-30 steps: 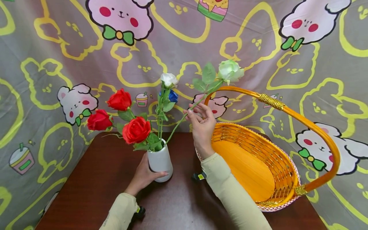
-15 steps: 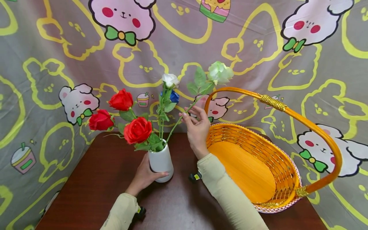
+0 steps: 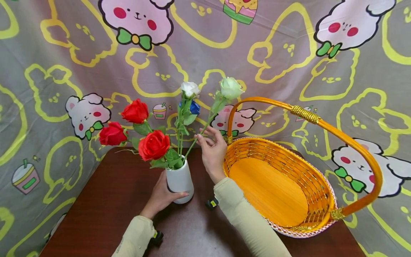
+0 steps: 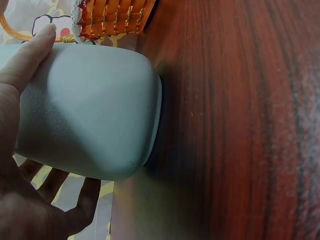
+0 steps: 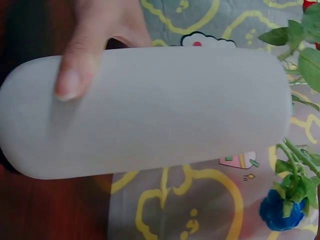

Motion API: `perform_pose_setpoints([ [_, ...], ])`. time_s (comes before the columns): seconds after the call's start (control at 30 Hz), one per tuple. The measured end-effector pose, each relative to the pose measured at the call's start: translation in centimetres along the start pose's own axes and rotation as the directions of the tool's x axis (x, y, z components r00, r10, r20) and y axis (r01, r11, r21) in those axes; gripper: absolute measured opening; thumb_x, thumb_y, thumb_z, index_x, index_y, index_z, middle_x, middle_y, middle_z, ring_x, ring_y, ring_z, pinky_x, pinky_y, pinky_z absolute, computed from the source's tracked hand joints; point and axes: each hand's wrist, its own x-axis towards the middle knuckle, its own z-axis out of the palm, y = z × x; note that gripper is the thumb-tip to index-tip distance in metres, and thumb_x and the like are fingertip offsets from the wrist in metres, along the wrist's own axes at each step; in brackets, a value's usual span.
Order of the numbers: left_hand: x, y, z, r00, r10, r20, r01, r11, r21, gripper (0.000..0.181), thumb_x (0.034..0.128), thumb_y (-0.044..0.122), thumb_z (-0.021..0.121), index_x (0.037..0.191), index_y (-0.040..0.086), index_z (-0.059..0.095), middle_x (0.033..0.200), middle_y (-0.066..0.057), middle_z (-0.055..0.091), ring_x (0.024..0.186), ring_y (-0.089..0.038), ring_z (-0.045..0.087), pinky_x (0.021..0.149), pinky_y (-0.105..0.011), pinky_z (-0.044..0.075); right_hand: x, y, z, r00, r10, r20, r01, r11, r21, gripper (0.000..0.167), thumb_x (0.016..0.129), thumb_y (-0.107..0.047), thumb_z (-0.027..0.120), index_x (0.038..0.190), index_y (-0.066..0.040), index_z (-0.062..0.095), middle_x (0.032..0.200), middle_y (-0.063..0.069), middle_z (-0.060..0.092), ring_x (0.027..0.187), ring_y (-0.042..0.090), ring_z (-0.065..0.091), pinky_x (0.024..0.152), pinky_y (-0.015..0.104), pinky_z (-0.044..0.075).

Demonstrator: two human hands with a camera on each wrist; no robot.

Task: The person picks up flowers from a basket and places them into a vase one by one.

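Note:
My left hand (image 3: pixel 162 196) grips the white vase (image 3: pixel 179 184) low on its side, the thumb across the front and the fingers round the back, as the left wrist view shows. The vase stands on the table. With thumb and fingers, my right hand (image 3: pixel 213 153) pinches the stem of a pale green rose (image 3: pixel 231 88), whose lower end is inside the vase mouth. Also in the vase are three red roses (image 3: pixel 154 145) leaning left, a white rose (image 3: pixel 190 89) standing up and a blue rose (image 5: pixel 281 210) behind it. The right hand is out of sight in the right wrist view.
An orange woven basket (image 3: pixel 269 192) with a tall arched handle (image 3: pixel 350 142) stands at the right, close to my right forearm. The dark brown table (image 3: pixel 96 200) meets a patterned cloth (image 3: pixel 205 46) at the back and sides.
My right hand has moved left and a little down, bringing the pale green rose left toward the white one. Its stem is more upright and its bloom has turned. The left hand stays on the vase.

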Motion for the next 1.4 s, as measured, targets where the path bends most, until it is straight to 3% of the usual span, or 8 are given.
perform_pose_setpoints([
  [0.27,0.1,0.0,0.0,1.000,-0.008,0.012,0.008,1.000,0.006,0.116,0.0628,0.044,0.100,0.155,0.022,0.033,0.139,-0.005,0.050,0.121,-0.026,0.057,0.102,-0.049,0.048,-0.5,0.8,-0.2,1.000,0.021,0.009,-0.021,1.000,0.013,0.034,0.092,0.006,0.073,0.125,0.005,0.065,0.113,0.026,0.072,0.089,0.038,0.077,0.077,0.033,0.063],
  [0.5,0.1,0.0,0.0,1.000,-0.001,0.011,0.001,1.000,0.001,0.116,0.0632,0.044,0.100,0.155,0.021,0.033,0.139,-0.005,0.050,0.122,-0.026,0.057,0.102,-0.050,0.048,-0.8,0.9,-0.4,0.999,-0.016,0.033,0.015,0.999,0.032,0.034,0.091,0.007,0.073,0.123,0.007,0.063,0.110,0.029,0.070,0.086,0.031,0.077,0.076,0.035,0.064],
  [0.8,0.0,-0.1,0.1,1.000,-0.005,0.002,0.005,1.000,0.011,0.116,0.0643,0.044,0.099,0.156,0.020,0.033,0.139,-0.006,0.051,0.121,-0.027,0.057,0.102,-0.050,0.048,-0.8,0.7,-0.7,0.994,-0.044,0.099,0.045,0.999,-0.004,0.034,0.090,0.005,0.075,0.122,0.008,0.063,0.109,0.039,0.065,0.087,0.047,0.073,0.075,0.032,0.063],
  [0.97,0.0,-0.2,0.2,1.000,-0.007,-0.004,0.007,1.000,0.011,0.115,0.0649,0.043,0.099,0.155,0.019,0.033,0.138,-0.006,0.051,0.120,-0.027,0.058,0.101,-0.049,0.048,-1.3,0.7,-0.7,0.985,-0.045,0.168,0.053,0.997,-0.047,0.034,0.092,0.000,0.076,0.123,0.005,0.064,0.109,0.034,0.069,0.088,0.046,0.074,0.077,0.032,0.063],
  [1.17,0.0,-0.2,0.2,1.000,-0.005,0.001,0.005,1.000,0.003,0.113,0.0658,0.043,0.099,0.155,0.019,0.033,0.138,-0.006,0.051,0.120,-0.027,0.058,0.101,-0.049,0.049,-1.7,0.6,-0.7,0.987,-0.029,0.161,0.033,0.999,-0.020,0.033,0.090,0.004,0.076,0.120,0.008,0.063,0.106,0.029,0.071,0.088,0.046,0.074,0.077,0.035,0.064],
  [1.4,0.0,-0.2,0.1,1.000,-0.007,0.004,0.007,1.000,-0.009,0.114,0.0643,0.042,0.100,0.154,0.021,0.033,0.138,-0.006,0.051,0.120,-0.027,0.058,0.100,-0.049,0.049,-1.7,0.8,-1.0,0.977,-0.017,0.211,0.013,1.000,0.022,0.030,0.091,0.006,0.075,0.118,0.007,0.064,0.104,0.029,0.071,0.088,0.042,0.075,0.077,0.038,0.064],
])
